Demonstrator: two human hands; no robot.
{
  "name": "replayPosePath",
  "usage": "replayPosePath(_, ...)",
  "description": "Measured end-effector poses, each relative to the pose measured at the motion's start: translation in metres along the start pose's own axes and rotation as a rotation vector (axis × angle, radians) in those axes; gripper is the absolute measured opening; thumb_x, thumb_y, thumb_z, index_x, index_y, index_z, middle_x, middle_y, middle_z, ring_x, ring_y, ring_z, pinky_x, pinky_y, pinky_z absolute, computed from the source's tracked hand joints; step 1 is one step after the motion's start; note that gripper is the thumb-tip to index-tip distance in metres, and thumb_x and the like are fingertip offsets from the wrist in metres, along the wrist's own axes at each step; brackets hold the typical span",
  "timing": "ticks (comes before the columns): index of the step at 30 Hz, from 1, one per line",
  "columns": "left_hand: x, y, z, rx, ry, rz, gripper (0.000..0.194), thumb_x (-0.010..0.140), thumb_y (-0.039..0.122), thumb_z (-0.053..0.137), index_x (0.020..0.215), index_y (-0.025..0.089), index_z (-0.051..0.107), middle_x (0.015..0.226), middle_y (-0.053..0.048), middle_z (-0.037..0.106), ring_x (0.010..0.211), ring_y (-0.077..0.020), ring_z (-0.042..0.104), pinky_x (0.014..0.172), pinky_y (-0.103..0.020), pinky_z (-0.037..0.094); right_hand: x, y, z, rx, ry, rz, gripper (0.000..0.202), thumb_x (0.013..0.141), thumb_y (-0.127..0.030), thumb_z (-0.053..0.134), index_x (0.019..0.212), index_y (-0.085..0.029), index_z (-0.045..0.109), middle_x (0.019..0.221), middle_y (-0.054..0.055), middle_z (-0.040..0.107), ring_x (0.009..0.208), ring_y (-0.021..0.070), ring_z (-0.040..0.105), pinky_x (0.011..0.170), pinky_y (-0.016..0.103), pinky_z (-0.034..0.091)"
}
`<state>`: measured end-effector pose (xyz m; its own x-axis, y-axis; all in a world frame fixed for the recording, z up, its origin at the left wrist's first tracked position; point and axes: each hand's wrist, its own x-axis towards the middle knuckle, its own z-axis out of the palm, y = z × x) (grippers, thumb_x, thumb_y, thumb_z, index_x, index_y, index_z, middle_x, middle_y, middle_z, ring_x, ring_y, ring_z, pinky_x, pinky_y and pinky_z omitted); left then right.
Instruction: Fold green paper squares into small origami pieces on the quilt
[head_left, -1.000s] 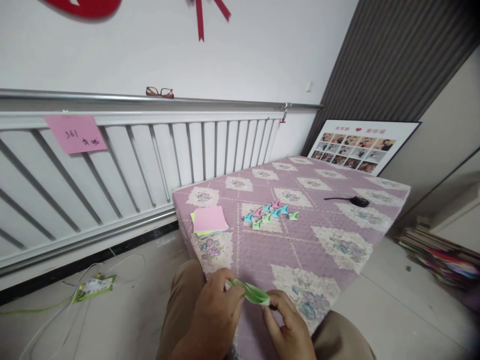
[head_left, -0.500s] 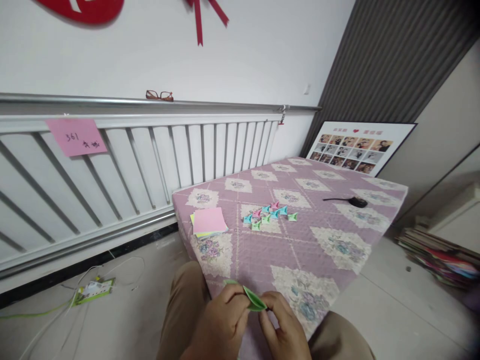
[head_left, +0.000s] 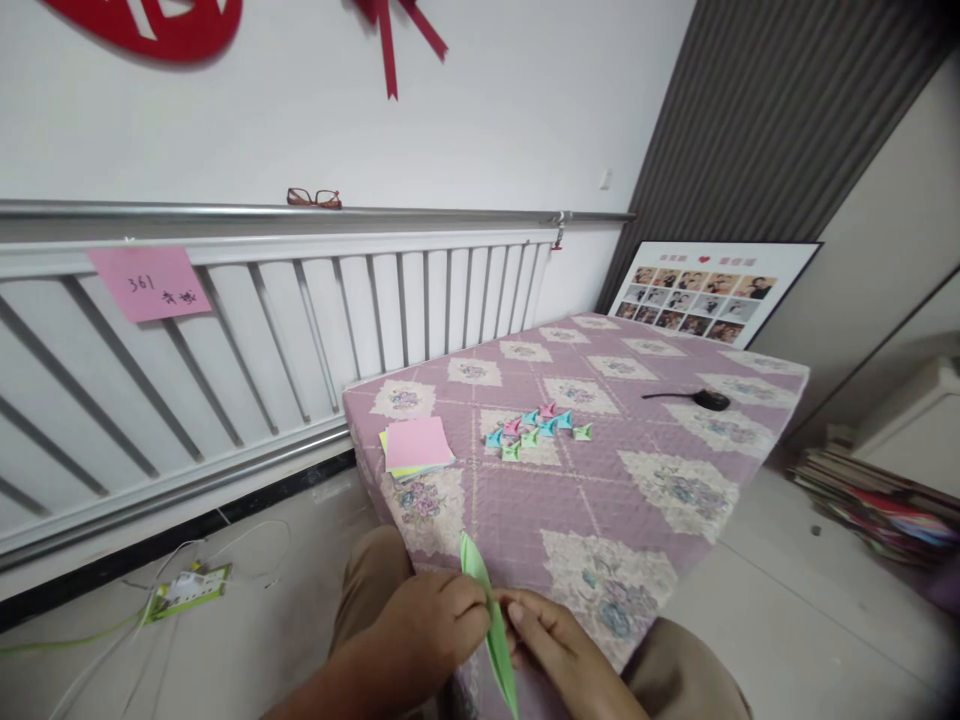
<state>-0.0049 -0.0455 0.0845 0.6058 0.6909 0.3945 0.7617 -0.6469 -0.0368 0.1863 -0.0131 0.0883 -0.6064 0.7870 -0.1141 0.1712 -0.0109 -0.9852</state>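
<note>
A folded green paper (head_left: 496,645) stands upright and narrow between both hands, above the near edge of the cloth-covered table. My left hand (head_left: 439,625) is closed on its left side, fingers bent against the paper. On the right side, my right hand (head_left: 551,645) pinches it near the middle; some fingertips are hidden behind the fold. Farther back on the table (head_left: 525,510) lie several small folded paper pieces (head_left: 529,437), green, blue and pink. To their left sits a stack of square paper sheets (head_left: 417,444), pink on top.
A black spoon-like object (head_left: 709,400) lies at the table's right. A white radiator (head_left: 375,310) runs along the wall, with glasses (head_left: 313,198) on the pipe above. A photo board (head_left: 697,290) leans behind. On the left floor are a power strip (head_left: 191,590) and cables.
The green paper has turned from lying slanted to a long, near-vertical strip. My left hand has moved left and turned, and my right hand has shifted its fingers along the paper.
</note>
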Motion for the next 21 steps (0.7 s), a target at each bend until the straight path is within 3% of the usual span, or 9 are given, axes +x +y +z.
replayPosePath(3,0.002,0.000,0.004,0.088,-0.042,0.062,0.015,0.092,0.018,0.043,0.079,0.019,0.051,0.078,-0.001,0.056,0.066,-0.0152,0.052,0.055,-0.025,0.041,0.006,0.006,0.003,0.093,0.055,0.082,0.040,0.083,-0.056,0.047,0.082,-0.019,0.062,0.069,-0.001,0.056,0.065,0.0141,0.055,0.059,0.024,0.046)
replayPosePath(7,0.005,0.001,0.015,0.135,-0.036,0.103,0.017,0.092,0.019,0.043,0.076,0.019,0.051,0.072,0.000,0.053,0.064,-0.0158,0.052,0.055,-0.026,0.041,0.015,0.017,0.007,0.074,0.132,0.108,0.038,0.073,-0.058,0.059,0.074,-0.020,0.054,0.063,-0.004,0.050,0.056,0.0115,0.049,0.048,0.020,0.041)
replayPosePath(14,0.011,-0.003,0.028,0.104,-0.095,0.131,0.014,0.092,0.022,0.045,0.080,0.018,0.052,0.075,-0.001,0.054,0.068,-0.0168,0.054,0.056,-0.025,0.041,0.018,0.030,0.001,0.010,0.202,0.106,0.024,0.078,-0.045,0.053,0.075,-0.021,0.052,0.061,-0.006,0.046,0.051,0.0102,0.046,0.044,0.019,0.040)
replayPosePath(21,0.025,-0.006,0.041,0.068,-0.159,0.101,0.018,0.093,0.021,0.042,0.082,0.018,0.055,0.078,-0.002,0.056,0.072,-0.0173,0.054,0.061,-0.026,0.042,0.028,0.036,-0.014,-0.354,0.367,-0.067,0.004,0.069,-0.020,0.051,0.067,-0.020,0.054,0.061,-0.003,0.055,0.059,0.0137,0.051,0.056,0.024,0.041)
